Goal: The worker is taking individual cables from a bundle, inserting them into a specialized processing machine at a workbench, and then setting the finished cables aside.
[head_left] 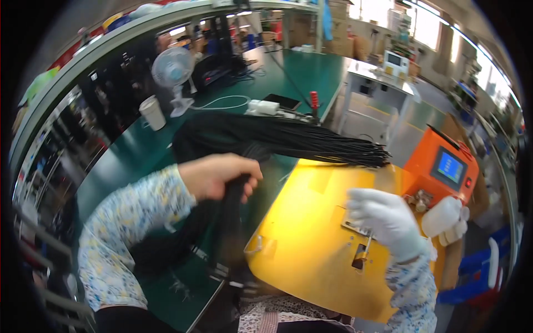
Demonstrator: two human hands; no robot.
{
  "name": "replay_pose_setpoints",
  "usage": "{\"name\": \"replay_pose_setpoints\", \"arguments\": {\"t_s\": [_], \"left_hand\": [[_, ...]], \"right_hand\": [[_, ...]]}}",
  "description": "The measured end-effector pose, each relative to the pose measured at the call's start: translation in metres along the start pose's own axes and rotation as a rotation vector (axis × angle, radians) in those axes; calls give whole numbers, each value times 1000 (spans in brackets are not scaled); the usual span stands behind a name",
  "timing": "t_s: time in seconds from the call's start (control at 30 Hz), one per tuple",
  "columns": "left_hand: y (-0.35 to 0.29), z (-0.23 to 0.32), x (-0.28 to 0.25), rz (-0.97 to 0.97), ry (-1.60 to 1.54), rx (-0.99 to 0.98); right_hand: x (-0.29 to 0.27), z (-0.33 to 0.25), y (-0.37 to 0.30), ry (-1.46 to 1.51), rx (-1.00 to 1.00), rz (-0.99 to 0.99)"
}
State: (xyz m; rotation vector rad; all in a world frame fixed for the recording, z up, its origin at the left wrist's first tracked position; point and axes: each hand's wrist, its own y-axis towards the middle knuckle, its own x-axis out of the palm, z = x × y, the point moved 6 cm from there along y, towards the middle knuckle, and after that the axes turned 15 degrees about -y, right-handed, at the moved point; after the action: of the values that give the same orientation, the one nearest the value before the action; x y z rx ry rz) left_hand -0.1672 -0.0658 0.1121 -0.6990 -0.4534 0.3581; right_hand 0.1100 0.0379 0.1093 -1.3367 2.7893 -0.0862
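My bare left hand is closed around a bunch of black cables, which hangs down from the fist toward the table's near edge and is smeared by motion. Behind it, a thick bundle of black cables lies across the green table, its ends reaching over the far edge of a yellow board. On the right, my right hand in a white glove hovers above that board with its fingers stretched out, nothing visible in them. Just under it sits a small metal fixture, partly hidden by the glove.
An orange machine with a blue screen stands right of the board, beside a white plastic bottle. Farther back on the green table are a white cup, a small fan and a red-handled tool. A blue crate stands lower right.
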Motion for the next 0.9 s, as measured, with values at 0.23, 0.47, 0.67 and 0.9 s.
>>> {"name": "replay_pose_setpoints", "arguments": {"t_s": [0.23,0.47,0.67,0.9], "left_hand": [[-69,59,-66,97,1427,163],[-55,-53,-147,191,1722,469],[-48,-19,-115,78,1590,338],[80,50,56,-159,1491,1169]], "right_hand": [[-72,30,-46,64,-89,149],[-119,73,-82,-126,15,392],[-133,79,-101,-446,47,691],[-104,4,59,-1285,-344,418]]}}
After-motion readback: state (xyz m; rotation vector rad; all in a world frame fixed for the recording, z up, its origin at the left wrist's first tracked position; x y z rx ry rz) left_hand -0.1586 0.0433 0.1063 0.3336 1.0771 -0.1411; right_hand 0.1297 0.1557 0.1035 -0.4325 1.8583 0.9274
